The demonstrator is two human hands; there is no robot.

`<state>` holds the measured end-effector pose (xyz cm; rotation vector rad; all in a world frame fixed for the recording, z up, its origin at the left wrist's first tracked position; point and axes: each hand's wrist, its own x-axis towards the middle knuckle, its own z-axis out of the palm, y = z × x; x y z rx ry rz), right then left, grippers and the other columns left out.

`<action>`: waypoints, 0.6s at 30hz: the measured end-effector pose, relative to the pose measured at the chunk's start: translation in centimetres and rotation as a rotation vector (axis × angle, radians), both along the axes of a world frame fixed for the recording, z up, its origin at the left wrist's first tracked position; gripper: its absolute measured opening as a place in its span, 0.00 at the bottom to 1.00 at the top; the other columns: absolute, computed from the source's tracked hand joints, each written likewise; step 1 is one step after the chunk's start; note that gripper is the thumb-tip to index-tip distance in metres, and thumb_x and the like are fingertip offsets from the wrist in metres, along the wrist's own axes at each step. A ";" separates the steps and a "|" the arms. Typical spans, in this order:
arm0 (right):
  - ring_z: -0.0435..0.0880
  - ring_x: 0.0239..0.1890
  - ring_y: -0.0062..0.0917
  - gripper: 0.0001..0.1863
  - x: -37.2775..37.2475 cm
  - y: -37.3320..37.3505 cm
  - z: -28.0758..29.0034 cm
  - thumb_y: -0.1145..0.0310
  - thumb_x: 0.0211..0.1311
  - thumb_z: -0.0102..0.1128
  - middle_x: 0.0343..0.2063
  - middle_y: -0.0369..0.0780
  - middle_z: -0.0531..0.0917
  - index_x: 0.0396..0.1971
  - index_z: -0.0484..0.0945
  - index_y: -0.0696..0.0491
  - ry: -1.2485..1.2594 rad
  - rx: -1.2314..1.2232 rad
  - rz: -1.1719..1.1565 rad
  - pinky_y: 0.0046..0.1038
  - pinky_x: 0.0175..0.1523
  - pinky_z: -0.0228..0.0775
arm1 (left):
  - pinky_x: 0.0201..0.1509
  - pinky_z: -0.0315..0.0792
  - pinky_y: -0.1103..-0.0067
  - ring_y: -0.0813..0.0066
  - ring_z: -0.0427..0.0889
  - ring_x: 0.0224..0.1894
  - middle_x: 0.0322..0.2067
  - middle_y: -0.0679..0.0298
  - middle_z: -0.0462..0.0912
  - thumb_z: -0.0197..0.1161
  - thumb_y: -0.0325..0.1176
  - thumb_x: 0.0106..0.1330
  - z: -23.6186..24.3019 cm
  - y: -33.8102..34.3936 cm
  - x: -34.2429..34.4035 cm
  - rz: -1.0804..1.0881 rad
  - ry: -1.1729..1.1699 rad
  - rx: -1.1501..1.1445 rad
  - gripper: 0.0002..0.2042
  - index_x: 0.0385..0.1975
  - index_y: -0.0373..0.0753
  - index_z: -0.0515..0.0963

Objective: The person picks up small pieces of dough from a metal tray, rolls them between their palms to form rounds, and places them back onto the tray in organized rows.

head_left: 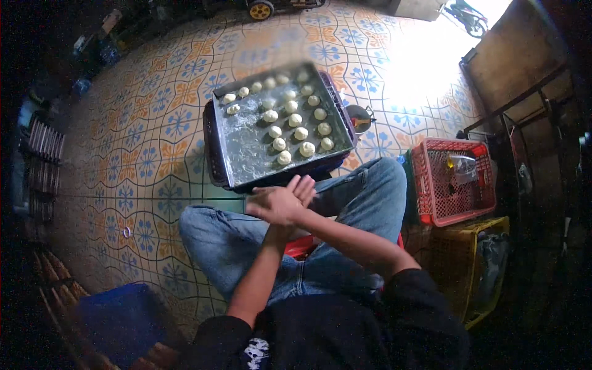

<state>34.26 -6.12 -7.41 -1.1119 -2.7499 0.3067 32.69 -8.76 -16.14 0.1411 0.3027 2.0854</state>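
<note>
Just in front of a square metal tray [243,165], my two hands are pressed palm to palm and crossed. My left hand [302,189] lies beneath with its fingers stretched out. Laid flat across it is my right hand [271,205], its fingers somewhat blurred. Whatever may lie between the palms is hidden. Rows of round, pale dough balls [295,120] sit on the tray, mostly toward its far and right sides. White flour [240,129] is smeared over the left part of its surface.
Under the tray is a dark crate [214,157], with a small metal pot [359,118] to its right. Farther right stand a red plastic basket [425,185] holding a clear bag and a yellow crate [472,271]. A blue item [123,320] lies at lower left on the patterned tile floor [148,203].
</note>
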 end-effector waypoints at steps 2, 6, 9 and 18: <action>0.70 0.67 0.47 0.29 0.9 1.9 0.2 0.41 0.67 0.47 0.63 0.44 0.76 0.47 0.85 0.49 0.062 0.170 0.204 0.49 0.71 0.54 | 0.80 0.41 0.61 0.55 0.47 0.78 0.75 0.48 0.48 0.32 0.62 0.76 2.0 -1.0 -1.8 0.116 0.139 0.001 0.40 0.75 0.34 0.46; 0.77 0.63 0.39 0.17 -0.2 8.2 -2.0 0.56 0.66 0.56 0.54 0.42 0.83 0.45 0.85 0.51 0.409 -0.459 0.695 0.48 0.73 0.51 | 0.77 0.53 0.59 0.59 0.63 0.72 0.66 0.52 0.70 0.36 0.55 0.77 -1.4 -2.4 -4.0 -0.049 -0.431 0.411 0.31 0.66 0.35 0.65; 0.71 0.67 0.47 0.21 1.0 4.7 -4.8 0.54 0.67 0.54 0.61 0.50 0.77 0.49 0.84 0.51 0.485 -0.294 0.667 0.47 0.73 0.51 | 0.77 0.52 0.61 0.63 0.63 0.72 0.69 0.55 0.67 0.35 0.56 0.77 2.2 0.9 -1.8 0.041 -0.026 -0.059 0.32 0.65 0.35 0.66; 0.72 0.64 0.52 0.26 -0.9 2.9 -4.7 0.44 0.60 0.60 0.57 0.46 0.80 0.49 0.84 0.49 0.613 -0.287 0.745 0.53 0.72 0.52 | 0.80 0.45 0.60 0.53 0.53 0.76 0.73 0.51 0.56 0.38 0.63 0.72 1.0 -0.1 -4.0 0.066 0.057 0.145 0.40 0.73 0.33 0.55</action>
